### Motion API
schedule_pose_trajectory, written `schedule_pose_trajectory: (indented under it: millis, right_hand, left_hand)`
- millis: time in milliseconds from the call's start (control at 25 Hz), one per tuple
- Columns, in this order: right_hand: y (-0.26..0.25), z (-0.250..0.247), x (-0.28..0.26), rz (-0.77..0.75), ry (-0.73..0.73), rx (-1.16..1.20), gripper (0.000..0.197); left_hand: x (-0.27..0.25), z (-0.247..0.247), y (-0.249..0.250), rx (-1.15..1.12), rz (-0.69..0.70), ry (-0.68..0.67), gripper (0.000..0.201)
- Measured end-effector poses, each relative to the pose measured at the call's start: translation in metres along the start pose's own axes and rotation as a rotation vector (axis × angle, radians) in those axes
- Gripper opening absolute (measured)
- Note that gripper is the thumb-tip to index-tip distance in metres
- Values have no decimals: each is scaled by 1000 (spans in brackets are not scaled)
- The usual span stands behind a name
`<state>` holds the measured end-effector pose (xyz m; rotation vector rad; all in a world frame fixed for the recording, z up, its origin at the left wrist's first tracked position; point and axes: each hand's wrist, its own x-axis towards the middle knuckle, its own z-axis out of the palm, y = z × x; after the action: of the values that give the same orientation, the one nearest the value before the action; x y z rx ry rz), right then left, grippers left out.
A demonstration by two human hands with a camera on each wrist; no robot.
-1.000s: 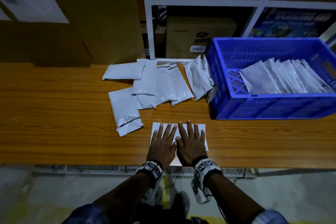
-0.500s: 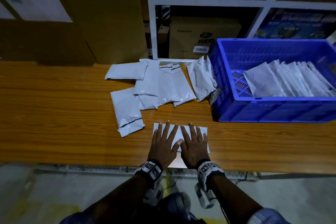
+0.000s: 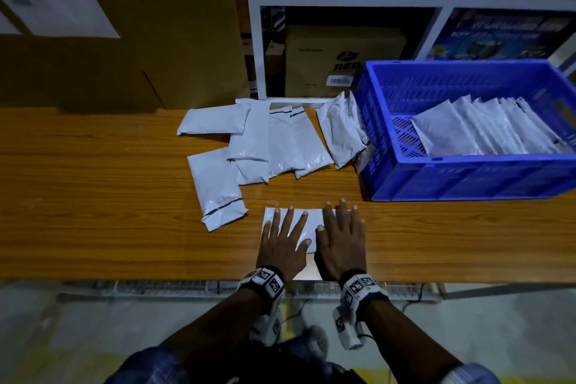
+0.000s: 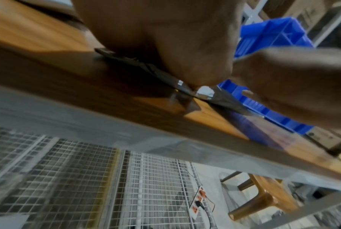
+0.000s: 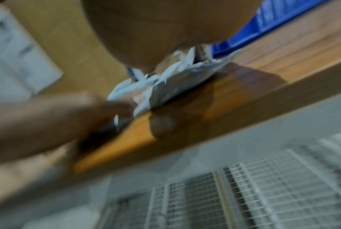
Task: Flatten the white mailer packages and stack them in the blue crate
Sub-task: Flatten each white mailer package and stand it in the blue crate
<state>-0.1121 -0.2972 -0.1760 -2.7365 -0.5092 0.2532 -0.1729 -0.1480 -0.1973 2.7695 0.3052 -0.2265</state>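
A white mailer lies flat near the front edge of the wooden table. My left hand and right hand press on it side by side, palms down, fingers straight and spread. Most of the mailer is hidden under them. The right wrist view shows its crinkled edge under my palm. Several more white mailers lie in a loose pile behind it. The blue crate stands at the right and holds several flattened mailers in an overlapping row.
Tall cardboard boxes stand against the back left of the table. A white shelf frame with more boxes rises behind the pile. Wire mesh and a power strip sit below the table's front edge.
My right hand has slid rightward over the mailer, away from the left hand, so more white shows between them. The left hand stays pressed in place.
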Motion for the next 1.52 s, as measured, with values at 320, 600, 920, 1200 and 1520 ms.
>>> schedule_pose_trajectory:
  millis: [320, 600, 920, 1200, 1520]
  right_hand:
    - [1, 22, -4, 13, -42, -76, 60]
    - [16, 13, 7, -43, -212, 32, 57]
    - [8, -1, 6, -52, -254, -85, 60]
    - [-3, 9, -2, -166, -189, -130, 58]
    - [-2, 16, 1, -169, -176, -228, 60]
  left_hand:
    - [-1, 8, -6, 12, 34, 35, 66]
    - [4, 0, 3, -74, -26, 19, 65]
    - [8, 4, -8, -17, -39, 12, 71]
    - [9, -1, -8, -49, -19, -25, 65]
    - [-3, -9, 0, 153, 140, 78, 62]
